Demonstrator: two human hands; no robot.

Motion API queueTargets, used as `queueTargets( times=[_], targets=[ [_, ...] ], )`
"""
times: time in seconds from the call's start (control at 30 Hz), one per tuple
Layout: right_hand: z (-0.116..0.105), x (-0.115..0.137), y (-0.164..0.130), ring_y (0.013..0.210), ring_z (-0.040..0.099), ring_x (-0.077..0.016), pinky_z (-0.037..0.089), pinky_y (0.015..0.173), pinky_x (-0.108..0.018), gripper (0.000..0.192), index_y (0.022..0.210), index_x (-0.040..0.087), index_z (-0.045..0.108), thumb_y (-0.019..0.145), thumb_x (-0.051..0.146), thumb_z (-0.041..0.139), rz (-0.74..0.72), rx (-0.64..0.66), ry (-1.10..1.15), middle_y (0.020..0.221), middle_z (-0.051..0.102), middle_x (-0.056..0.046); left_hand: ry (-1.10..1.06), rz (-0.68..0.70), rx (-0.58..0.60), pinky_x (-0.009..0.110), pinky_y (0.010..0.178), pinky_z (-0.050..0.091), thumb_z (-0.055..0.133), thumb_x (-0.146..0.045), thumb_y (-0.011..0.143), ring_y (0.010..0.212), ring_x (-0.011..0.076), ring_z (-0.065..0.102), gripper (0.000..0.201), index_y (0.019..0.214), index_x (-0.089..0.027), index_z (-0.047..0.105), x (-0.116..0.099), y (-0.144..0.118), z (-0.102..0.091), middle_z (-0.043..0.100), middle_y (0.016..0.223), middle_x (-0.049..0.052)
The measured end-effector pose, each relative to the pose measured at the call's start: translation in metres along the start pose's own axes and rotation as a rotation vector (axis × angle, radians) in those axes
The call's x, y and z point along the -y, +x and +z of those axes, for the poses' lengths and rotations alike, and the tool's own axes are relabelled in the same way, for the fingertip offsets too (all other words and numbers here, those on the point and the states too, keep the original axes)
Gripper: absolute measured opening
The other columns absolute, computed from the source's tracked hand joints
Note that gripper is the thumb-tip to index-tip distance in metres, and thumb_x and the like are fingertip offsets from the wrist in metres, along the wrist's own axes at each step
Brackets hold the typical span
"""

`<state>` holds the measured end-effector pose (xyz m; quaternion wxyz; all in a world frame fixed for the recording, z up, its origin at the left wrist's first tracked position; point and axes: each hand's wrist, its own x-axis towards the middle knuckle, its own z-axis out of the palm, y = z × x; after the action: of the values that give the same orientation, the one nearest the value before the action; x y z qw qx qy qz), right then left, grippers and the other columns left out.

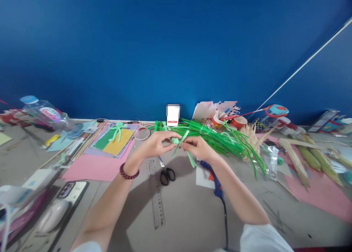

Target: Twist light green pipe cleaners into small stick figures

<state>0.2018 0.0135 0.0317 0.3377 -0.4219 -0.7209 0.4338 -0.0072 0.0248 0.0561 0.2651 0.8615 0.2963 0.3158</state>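
Blue wall (pixel 165 54) behind, grey worktop (pixel 187 215) below: the left hand (pixel 158 144) clamps its fingers on a pale-green fuzzy piece (pixel 174 140), seemingly steadying it, while the right hand (pixel 198 147) pinches a strip (pixel 185 135) just beside.

Green piece (pixel 183 137) partly hidden (by hands (pixel 155 144) (pixel 200 147)); cable (pixel 226 222) cut off below.
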Motion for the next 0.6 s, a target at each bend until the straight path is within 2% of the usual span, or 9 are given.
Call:
queueTargets(
  times=[0.07, 0.13, 0.33, 0.6],
  targets=[
    [0.0, 0.0, 0.0, 0.062, 0.054, -0.0136, 0.041, 0.061, -0.025, 0.029, 0.064, 0.017, 0.062, 0.082, 0.04, 0.056, 0.007, -0.005, 0.013, 0.064, 0.06, -0.001, -0.012, -0.022, 0.016, 0.027, 0.078, 0.053, 0.061, -0.028, 0.079, 0.097, 0.0171, 0.062, 0.039, 0.117, -0.021, 0.057, 0.0, 0.001, -0.002, 0.066, 0.111, 0.007],
    [0.001, 0.0, 0.0, 0.062, 0.055, -0.0138, 0.041, 0.06, -0.025, 0.029, 0.066, 0.017, 0.063, 0.081, 0.041, 0.056, 0.017, -0.011, 0.019, 0.065, 0.061, -0.001, -0.029, -0.036, 0.018, 0.029, 0.078, 0.053, 0.064, -0.03, 0.076, 0.095, 0.0179, 0.063, 0.043, 0.117, -0.021, 0.057, 0.0, 0.002, -0.004, 0.066, 0.111, 0.007],
    [0.005, 0.0, 0.001, 0.065, 0.057, -0.0146, 0.042, 0.061, -0.025, 0.026, 0.069, 0.017, 0.064, 0.081, 0.038, 0.057, 0.018, -0.037, 0.005, 0.068, 0.064, -0.002, -0.105, -0.142, -0.018, 0.024, 0.067, 0.051, 0.059, -0.028, 0.079, 0.077, 0.0131, 0.061, 0.021, 0.096, -0.017, 0.065, 0.003, 0.004, 0.001, 0.069, 0.091, 0.005],
    [0.007, -0.003, 0.003, 0.066, 0.057, -0.0148, 0.042, 0.061, -0.025, 0.026, 0.069, 0.016, 0.066, 0.082, 0.036, 0.056, -0.012, -0.072, -0.049, 0.067, 0.066, -0.002, -0.165, -0.17, -0.068, 0.021, 0.058, 0.048, 0.057, -0.029, 0.08, 0.064, 0.0102, 0.057, 0.019, 0.087, -0.014, 0.065, 0.008, 0.004, 0.008, 0.068, 0.078, 0.004]
  ],
)
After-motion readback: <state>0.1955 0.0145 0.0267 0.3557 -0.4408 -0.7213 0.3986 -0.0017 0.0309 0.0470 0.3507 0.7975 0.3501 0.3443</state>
